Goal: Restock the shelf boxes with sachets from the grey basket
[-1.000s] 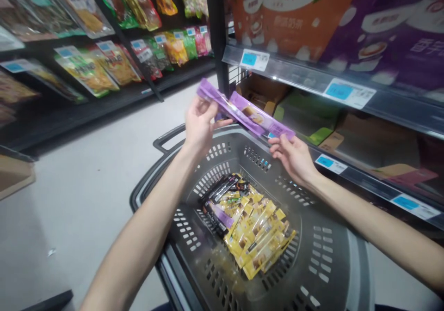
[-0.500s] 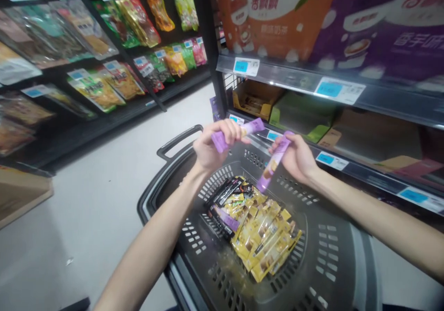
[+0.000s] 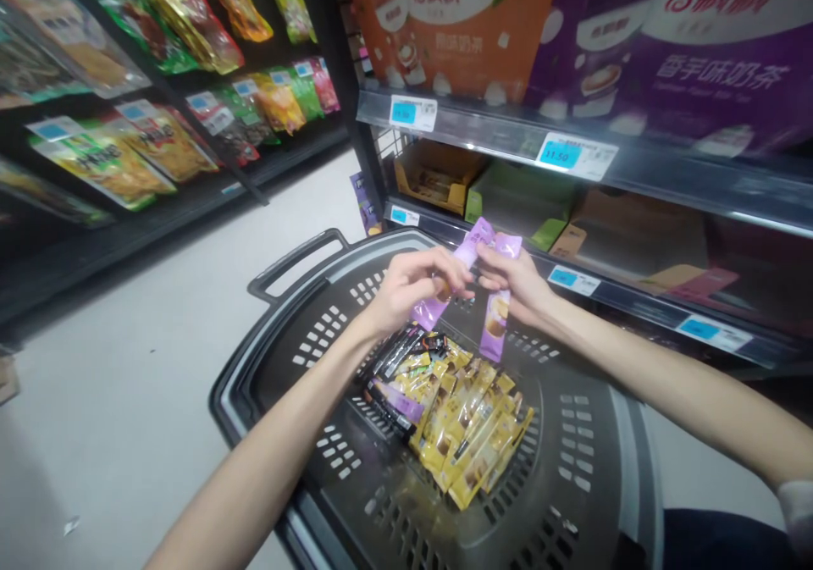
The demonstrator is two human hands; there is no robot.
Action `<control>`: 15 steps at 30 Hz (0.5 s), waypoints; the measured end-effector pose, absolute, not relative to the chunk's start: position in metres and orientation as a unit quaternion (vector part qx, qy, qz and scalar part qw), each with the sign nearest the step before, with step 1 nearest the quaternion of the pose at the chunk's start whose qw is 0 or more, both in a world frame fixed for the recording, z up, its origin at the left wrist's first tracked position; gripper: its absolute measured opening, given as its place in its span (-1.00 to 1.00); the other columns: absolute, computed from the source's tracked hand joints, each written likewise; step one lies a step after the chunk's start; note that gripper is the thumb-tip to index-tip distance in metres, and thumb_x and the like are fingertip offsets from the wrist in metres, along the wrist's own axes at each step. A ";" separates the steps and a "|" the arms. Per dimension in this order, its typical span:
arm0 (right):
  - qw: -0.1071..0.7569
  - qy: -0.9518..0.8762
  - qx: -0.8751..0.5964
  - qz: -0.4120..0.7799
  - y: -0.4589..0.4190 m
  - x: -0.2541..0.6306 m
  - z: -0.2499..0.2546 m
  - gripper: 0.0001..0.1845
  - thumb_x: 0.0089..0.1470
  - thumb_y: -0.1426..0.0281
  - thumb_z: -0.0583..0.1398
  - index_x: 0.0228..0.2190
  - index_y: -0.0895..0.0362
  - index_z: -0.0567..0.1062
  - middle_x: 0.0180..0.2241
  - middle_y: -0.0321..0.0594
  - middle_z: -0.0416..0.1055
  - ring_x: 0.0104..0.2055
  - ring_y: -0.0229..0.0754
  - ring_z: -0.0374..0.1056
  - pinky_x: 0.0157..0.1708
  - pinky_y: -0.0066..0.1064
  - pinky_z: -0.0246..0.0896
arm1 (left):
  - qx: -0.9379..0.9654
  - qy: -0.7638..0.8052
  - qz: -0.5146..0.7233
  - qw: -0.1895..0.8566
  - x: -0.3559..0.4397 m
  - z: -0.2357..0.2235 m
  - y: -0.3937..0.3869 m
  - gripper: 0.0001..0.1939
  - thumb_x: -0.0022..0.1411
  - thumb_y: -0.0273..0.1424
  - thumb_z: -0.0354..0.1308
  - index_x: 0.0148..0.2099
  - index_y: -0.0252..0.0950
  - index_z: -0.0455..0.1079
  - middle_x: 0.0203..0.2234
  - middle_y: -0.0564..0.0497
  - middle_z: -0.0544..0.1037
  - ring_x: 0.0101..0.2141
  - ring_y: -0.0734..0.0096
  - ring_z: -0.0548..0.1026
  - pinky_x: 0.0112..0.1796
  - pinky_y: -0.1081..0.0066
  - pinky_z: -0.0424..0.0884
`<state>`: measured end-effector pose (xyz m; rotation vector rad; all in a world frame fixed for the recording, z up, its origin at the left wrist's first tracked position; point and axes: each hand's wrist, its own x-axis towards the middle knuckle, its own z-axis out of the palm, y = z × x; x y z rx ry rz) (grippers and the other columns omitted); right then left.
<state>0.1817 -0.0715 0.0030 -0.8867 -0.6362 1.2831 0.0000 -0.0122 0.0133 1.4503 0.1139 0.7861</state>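
My left hand (image 3: 412, 286) is closed around a slim purple sachet (image 3: 430, 312) held at a slant, its ends sticking out above and below the fingers. A second purple sachet (image 3: 496, 324) hangs nearly upright from my right hand (image 3: 517, 278), pinched near its top. The two hands are close together above a dark shopping basket (image 3: 590, 511). The right fingertips are beside the upper end of the left sachet; whether they touch it I cannot tell. In the basket lie many yellow sachets (image 3: 473, 426), some black ones (image 3: 397, 350) and a purple sachet (image 3: 399, 401).
Beyond the basket, a shelf holds open cartons, one brown-yellow (image 3: 432, 182) and one green (image 3: 514, 201). Large orange (image 3: 457, 53) and purple (image 3: 711, 70) boxes stand above. Snack bags (image 3: 105, 163) fill a rack on the left. The basket's handle (image 3: 298, 261) sticks out over pale floor.
My hands have come together and lower, the left moving toward the right. The right sachet has swung from slanted to nearly upright. The view has shifted to the right.
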 end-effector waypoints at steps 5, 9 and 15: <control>0.694 -0.271 -0.407 0.528 -0.071 0.183 0.005 -0.47 -0.30 0.33 0.59 -0.46 0.14 0.38 -0.60 -0.52 0.13 -0.64 -0.54 -0.14 -0.73 -0.65 -0.09 | 0.662 0.236 0.411 0.580 0.008 0.011 -0.011 -0.53 0.07 -0.34 0.45 0.04 -0.22 0.47 0.12 -0.07 0.48 -0.01 0.32 0.53 -0.07 0.35 0.52; 0.688 -0.355 -0.441 0.454 -0.070 0.185 0.004 -0.52 -0.27 0.27 0.58 -0.36 0.14 0.51 -0.47 -0.37 0.36 -0.61 -0.48 0.07 -0.72 -0.59 -0.03 | 0.661 0.306 0.273 0.629 0.007 0.005 -0.008 -0.58 0.09 -0.16 0.44 -0.09 -0.33 0.55 -0.16 -0.13 0.66 -0.21 0.33 0.61 -0.20 0.37 0.52; 0.673 -0.383 -0.460 0.434 -0.066 0.188 -0.003 -0.49 -0.31 0.24 0.59 -0.34 0.18 0.55 -0.51 -0.34 0.42 -0.64 -0.47 0.10 -0.72 -0.55 -0.02 | 0.591 0.340 0.248 0.688 0.011 -0.001 -0.016 -0.63 -0.04 -0.29 0.52 -0.20 -0.37 0.58 -0.34 -0.11 0.68 -0.35 0.40 0.62 -0.34 0.43 0.56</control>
